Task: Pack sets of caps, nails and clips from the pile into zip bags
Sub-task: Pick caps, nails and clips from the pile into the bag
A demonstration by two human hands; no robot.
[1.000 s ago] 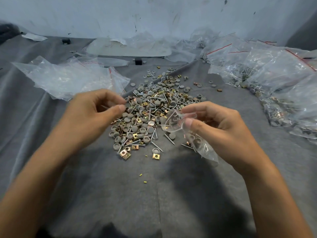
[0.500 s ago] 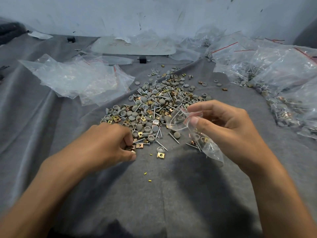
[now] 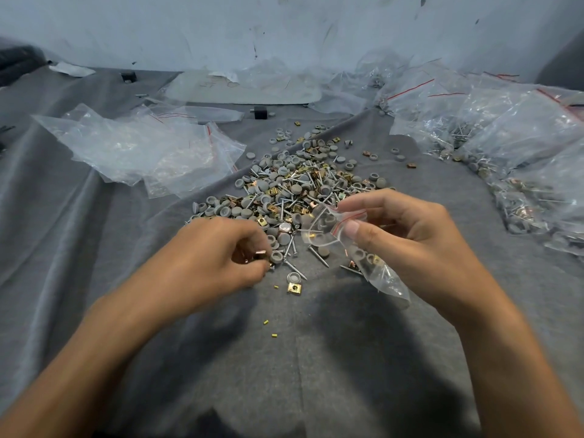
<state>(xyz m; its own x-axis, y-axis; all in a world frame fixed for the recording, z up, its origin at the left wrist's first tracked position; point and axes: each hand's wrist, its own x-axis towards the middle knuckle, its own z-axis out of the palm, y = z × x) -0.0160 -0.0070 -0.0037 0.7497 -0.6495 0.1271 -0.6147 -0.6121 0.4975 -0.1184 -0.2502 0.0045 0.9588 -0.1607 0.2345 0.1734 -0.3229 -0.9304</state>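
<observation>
Packing is going on over a grey cloth [image 3: 316,358], where your left hand [image 3: 208,257] is reaching into the near edge of the pile [image 3: 294,188] of caps [image 3: 226,211], nails [image 3: 295,269] and clips [image 3: 294,288]. Its curled fingertips are pinching what looks like a shiny clip [image 3: 260,254]; whether it is holding more cannot be told. Your right hand [image 3: 407,235] is pinching the mouth of a small zip bag [image 3: 366,263] between thumb and forefinger, and the bag is hanging just beside the pile with a few pieces already lying in it. You are best served by holding that mouth wide and tilted toward the left hand, bringing each piece right over the opening before letting go, and counting every kind as you are picking, since nails are lying tangled among the caps.
</observation>
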